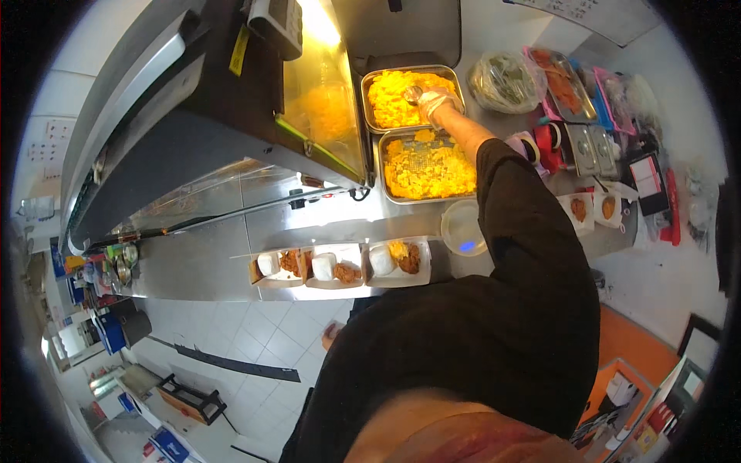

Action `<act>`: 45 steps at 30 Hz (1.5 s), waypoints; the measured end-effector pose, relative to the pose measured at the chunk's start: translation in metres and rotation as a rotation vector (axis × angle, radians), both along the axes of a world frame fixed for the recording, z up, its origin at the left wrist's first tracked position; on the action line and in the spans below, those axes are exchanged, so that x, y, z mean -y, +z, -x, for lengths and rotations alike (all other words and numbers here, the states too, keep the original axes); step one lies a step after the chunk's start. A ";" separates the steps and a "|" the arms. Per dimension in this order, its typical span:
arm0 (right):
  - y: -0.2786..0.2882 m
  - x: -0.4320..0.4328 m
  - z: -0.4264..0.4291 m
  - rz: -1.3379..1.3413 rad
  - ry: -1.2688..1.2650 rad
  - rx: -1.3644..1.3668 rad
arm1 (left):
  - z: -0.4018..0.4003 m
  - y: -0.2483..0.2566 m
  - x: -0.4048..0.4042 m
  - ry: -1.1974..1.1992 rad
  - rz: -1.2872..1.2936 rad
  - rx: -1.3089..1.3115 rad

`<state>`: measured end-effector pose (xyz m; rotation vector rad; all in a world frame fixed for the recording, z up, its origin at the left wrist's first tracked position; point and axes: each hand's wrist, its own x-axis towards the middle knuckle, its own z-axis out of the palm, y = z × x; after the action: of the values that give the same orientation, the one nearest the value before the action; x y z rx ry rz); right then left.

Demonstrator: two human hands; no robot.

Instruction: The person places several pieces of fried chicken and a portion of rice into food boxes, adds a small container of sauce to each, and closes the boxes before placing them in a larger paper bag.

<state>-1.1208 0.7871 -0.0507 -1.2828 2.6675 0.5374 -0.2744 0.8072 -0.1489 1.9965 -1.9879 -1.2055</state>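
Observation:
My right hand (440, 104), in a clear plastic glove, is shut on a metal spoon (413, 95). The spoon's bowl rests in yellow scrambled egg (389, 95) in the upper metal tray (366, 110). A second metal tray (382, 173) below it holds more egg, with its perforated bottom partly showing. On the steel counter stand three open paper boxes with white rice and fried chicken; the right box (399, 280) also has egg, while the middle box (334, 283) and left box (278, 282) show none. My left hand (331, 334) hangs low beside my body, its fingers unclear.
A glass-fronted warming cabinet (324, 116) stands left of the trays. A round plastic lid or container (465, 227) lies near my right arm. Farther right are a bag of greens (506, 84), a tray of orange-red food (558, 87), lidded metal containers (583, 149) and boxed chicken (608, 207).

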 end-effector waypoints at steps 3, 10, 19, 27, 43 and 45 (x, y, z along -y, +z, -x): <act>0.008 0.014 -0.020 -0.116 -0.038 0.085 | -0.010 0.002 -0.057 0.060 0.003 0.104; 0.068 0.054 -0.043 -0.346 0.062 0.044 | -0.027 -0.019 -0.093 0.228 -0.077 0.070; -0.003 -0.017 0.035 0.366 -0.244 0.783 | -0.031 -0.028 -0.061 0.273 -0.091 -0.060; 0.150 -0.082 -0.116 0.776 -0.661 1.282 | -0.076 -0.078 -0.002 -0.336 0.246 -0.040; 0.039 -0.035 -0.524 0.470 -0.094 0.647 | -0.070 -0.015 0.074 -0.035 -0.044 -0.007; 0.013 -0.037 -0.529 0.605 -0.007 0.502 | -0.077 -0.010 0.086 -0.077 -0.080 -0.008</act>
<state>-0.5918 0.8246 -0.0376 -1.2998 2.4519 -0.5754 -0.1969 0.7212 -0.1593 1.9645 -2.0620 -1.3273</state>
